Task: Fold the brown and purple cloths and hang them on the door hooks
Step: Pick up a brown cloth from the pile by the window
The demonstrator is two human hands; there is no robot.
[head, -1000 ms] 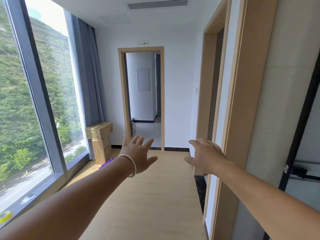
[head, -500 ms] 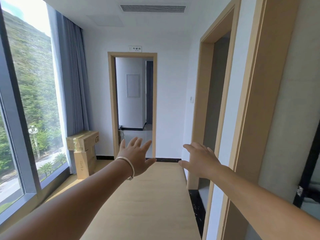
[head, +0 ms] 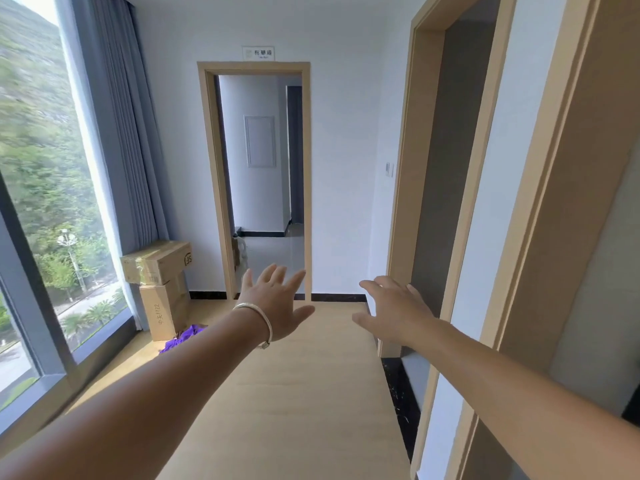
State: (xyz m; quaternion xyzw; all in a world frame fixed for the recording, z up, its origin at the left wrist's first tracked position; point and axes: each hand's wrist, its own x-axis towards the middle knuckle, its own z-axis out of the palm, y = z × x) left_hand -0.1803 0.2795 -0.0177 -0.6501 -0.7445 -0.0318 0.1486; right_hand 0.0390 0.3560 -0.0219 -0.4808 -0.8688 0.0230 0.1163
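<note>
Reaching forward: both arms are stretched out ahead of the person, and neither hand holds anything.
Left hand: fingers spread wide and straight, palm facing away, a bracelet on the wrist; it touches nothing.
Right hand: fingers relaxed and slightly spread, palm down, touching nothing; it hangs near the right door frame.
Purple cloth: lies crumpled on the wooden floor at the foot of the stacked cardboard boxes, partly hidden behind the left forearm; well apart from both hands.
Brown cloth: not identifiable in this view; it may lie with the purple one behind the forearm, but that cannot be told.
Door hooks: none visible on either frame here.
Far end: an open doorway with a sign above it, a curtain and a window to the left.
Step in hand, judged: approaching the cloth to collect it; no folding has begun.
Advice: turn left and lower the body toward the boxes before closing the fingers. Take the cloth by an edge or two corners, not by a bunched handful, so it opens flat for folding.
Risk: the heap lies against the lower box, and a blind grab under the forearm could miss a second cloth.
</note>
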